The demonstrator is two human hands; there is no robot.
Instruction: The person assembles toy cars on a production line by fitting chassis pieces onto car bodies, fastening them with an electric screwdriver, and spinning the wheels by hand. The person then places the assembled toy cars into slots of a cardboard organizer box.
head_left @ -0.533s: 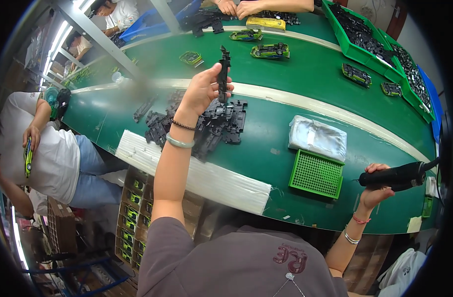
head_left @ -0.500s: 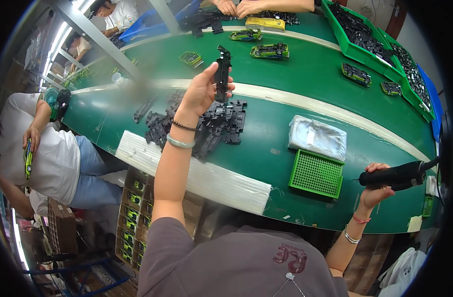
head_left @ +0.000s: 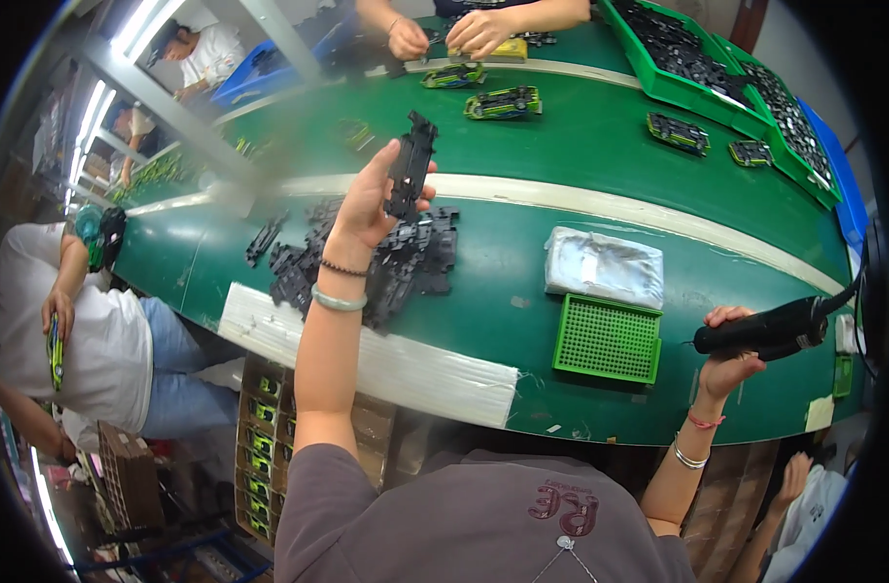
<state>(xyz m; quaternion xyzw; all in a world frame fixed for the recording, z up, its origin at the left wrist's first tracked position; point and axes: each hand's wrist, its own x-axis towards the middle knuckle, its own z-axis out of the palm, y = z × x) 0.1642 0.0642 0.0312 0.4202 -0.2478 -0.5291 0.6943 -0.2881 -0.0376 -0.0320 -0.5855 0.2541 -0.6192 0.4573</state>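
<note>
My left hand (head_left: 365, 202) is closed around a long black plastic toy car chassis (head_left: 412, 167), raised above the table and tilted slightly. Beneath it lies a pile of similar black chassis (head_left: 420, 270). Off to the right, my right hand (head_left: 724, 374) grips a black electric screwdriver (head_left: 767, 332) lying almost level, its tip pointing left and its cord leaving to the right. Left of the screwdriver tip is a green perforated tray (head_left: 608, 340), with a pale plastic-wrapped block (head_left: 605, 267) behind it.
Toy cars, one an upturned green car (head_left: 503, 103), lie on the green table beyond a white rail (head_left: 561, 199). Green bins (head_left: 692, 78) of small parts stand far right. A co-worker's hands (head_left: 478, 34) work opposite; another person (head_left: 85, 311) stands at left. A divided carton (head_left: 260, 442) sits below.
The view has shifted a little. The chassis in my left hand has turned to show more of its broad side. A co-worker's hands opposite have moved apart. My right hand still holds the screwdriver.
</note>
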